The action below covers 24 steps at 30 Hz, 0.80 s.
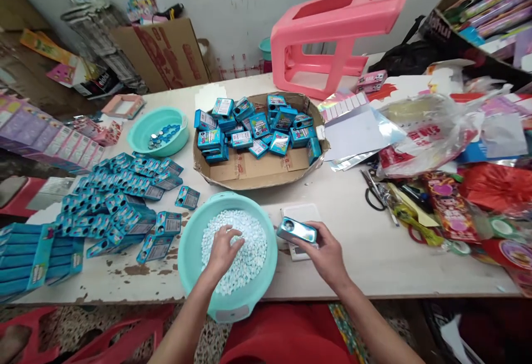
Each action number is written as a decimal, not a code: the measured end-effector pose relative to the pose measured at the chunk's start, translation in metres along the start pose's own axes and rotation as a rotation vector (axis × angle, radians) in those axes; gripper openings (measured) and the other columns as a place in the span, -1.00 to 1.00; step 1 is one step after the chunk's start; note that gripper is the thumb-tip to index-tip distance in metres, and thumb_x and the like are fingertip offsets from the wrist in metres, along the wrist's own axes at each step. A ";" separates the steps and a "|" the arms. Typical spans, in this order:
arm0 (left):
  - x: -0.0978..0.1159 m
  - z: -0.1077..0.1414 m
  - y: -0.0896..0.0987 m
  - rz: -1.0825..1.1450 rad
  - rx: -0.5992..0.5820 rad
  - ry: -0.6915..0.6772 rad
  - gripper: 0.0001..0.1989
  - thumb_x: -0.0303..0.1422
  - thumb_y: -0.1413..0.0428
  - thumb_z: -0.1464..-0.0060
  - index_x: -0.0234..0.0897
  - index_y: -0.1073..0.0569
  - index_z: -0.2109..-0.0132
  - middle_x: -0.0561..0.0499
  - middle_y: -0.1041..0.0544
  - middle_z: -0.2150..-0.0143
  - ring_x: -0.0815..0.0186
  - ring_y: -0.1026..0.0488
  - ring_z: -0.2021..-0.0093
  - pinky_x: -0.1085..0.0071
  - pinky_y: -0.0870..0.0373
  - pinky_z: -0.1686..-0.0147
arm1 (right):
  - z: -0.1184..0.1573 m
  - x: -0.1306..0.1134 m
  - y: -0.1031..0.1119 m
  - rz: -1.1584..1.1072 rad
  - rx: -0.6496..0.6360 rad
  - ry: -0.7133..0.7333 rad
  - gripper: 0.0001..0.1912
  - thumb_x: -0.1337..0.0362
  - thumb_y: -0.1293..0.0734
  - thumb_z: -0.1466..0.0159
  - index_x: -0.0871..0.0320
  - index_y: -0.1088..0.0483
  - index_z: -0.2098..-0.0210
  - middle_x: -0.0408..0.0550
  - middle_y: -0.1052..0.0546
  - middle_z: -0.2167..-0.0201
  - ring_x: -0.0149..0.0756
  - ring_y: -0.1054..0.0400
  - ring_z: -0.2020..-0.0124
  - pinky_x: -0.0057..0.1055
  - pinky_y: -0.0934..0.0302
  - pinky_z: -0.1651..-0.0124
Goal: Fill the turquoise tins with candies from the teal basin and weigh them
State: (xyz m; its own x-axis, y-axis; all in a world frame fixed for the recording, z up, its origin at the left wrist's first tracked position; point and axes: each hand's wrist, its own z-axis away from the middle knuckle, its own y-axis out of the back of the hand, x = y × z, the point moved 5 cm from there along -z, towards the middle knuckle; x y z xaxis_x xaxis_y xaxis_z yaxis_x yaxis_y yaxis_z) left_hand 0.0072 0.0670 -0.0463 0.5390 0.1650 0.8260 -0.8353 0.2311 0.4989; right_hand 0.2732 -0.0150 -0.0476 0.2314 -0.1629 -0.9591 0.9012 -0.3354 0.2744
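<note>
My left hand (225, 249) is over a turquoise basin (187, 259), just above or touching the small white pellets (253, 242) in it. Its fingers are bent, with a gap between thumb and forefinger; whether any pellets are under them is hidden. In my right hand (328, 253) is a small blue box (297, 230), tilted, with a shiny face and a dark round hole toward me. Under that box lies a flat white device like a small scale (305, 211), partly covered by the hand.
An open cardboard tray (257, 175) holds several blue boxes. More blue boxes (124, 198) are piled at left, near a smaller turquoise basin (166, 145) with blue and silver pieces. A pink stool (324, 31) lies behind. Scissors (376, 192) and plastic bags (428, 137) clutter the right.
</note>
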 end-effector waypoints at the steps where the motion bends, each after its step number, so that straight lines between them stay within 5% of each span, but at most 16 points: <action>1: 0.003 -0.010 0.005 -0.122 -0.032 -0.062 -0.77 -0.16 -0.16 0.07 -0.21 -0.51 0.32 -0.06 -0.51 0.21 0.17 -0.43 0.15 0.31 -0.36 0.23 | -0.004 0.013 0.010 0.009 0.041 -0.018 -0.61 0.09 -0.43 -0.07 0.10 -0.34 0.16 -0.07 -0.46 0.25 -0.24 -0.37 0.27 -0.34 -0.28 0.22; 3: 0.021 -0.043 0.020 -0.267 0.017 -0.182 -0.73 -0.16 -0.05 -0.05 -0.19 -0.50 0.19 -0.06 -0.51 0.16 0.18 -0.43 0.14 0.27 -0.34 0.15 | -0.014 0.038 0.024 0.046 0.099 -0.017 -0.62 0.08 -0.42 -0.08 0.11 -0.34 0.17 -0.07 -0.45 0.25 -0.23 -0.37 0.25 -0.31 -0.27 0.18; 7: 0.077 -0.150 0.055 -0.566 0.338 -0.357 -0.59 -0.21 -0.04 -0.07 -0.26 -0.37 -0.05 -0.16 -0.39 -0.04 0.09 -0.28 -0.09 0.19 -0.19 -0.07 | -0.029 0.069 0.034 0.089 0.142 -0.007 -0.61 0.06 -0.39 -0.10 0.11 -0.32 0.16 -0.05 -0.43 0.22 -0.20 -0.36 0.22 -0.25 -0.28 0.15; 10: 0.093 -0.230 0.065 -0.725 0.416 -0.213 -0.36 -0.16 -0.09 -0.03 -0.33 -0.17 -0.21 -0.28 -0.20 -0.20 -0.04 -0.12 -0.20 0.07 -0.10 -0.12 | -0.027 0.069 0.038 0.122 0.162 0.087 -0.46 0.08 -0.41 -0.09 0.11 -0.24 0.00 0.03 -0.36 0.02 -0.10 -0.27 -0.02 -0.11 -0.20 -0.07; 13: 0.088 -0.277 0.059 -0.776 0.395 -0.013 -0.22 -0.08 -0.13 0.02 -0.38 -0.07 -0.24 -0.38 -0.09 -0.24 -0.17 -0.05 -0.20 -0.05 -0.13 -0.06 | -0.015 0.067 0.056 0.193 0.212 0.128 -0.37 0.13 -0.40 -0.12 0.08 -0.16 -0.12 0.07 -0.28 -0.09 -0.09 -0.16 -0.14 -0.02 -0.13 -0.16; 20: 0.089 -0.299 0.043 -0.835 0.486 -0.100 -0.38 -0.20 -0.17 -0.02 -0.56 -0.18 -0.09 -0.30 -0.24 -0.12 -0.04 -0.16 -0.11 -0.12 -0.18 0.01 | 0.022 0.077 0.128 0.271 0.327 0.009 -0.70 0.18 -0.33 -0.20 0.09 -0.35 0.08 0.02 -0.40 0.10 -0.18 -0.31 0.04 -0.12 -0.32 0.05; 24: 0.101 -0.269 0.055 -0.796 0.517 -0.210 -0.47 -0.30 -0.15 -0.04 -0.54 -0.23 -0.08 -0.13 -0.41 0.03 0.09 -0.33 0.01 -0.08 -0.20 0.00 | 0.026 0.062 0.148 0.252 0.436 -0.026 -0.73 0.19 -0.33 -0.20 0.10 -0.38 0.11 0.00 -0.42 0.13 -0.19 -0.34 0.09 -0.11 -0.30 0.02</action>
State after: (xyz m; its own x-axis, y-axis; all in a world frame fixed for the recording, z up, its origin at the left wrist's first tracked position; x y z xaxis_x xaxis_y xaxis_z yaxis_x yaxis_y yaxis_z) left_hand 0.0452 0.3546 -0.0059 0.9784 -0.0438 0.2022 -0.2066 -0.2572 0.9440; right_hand 0.4111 -0.0992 -0.0646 0.4078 -0.3099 -0.8589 0.5806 -0.6379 0.5059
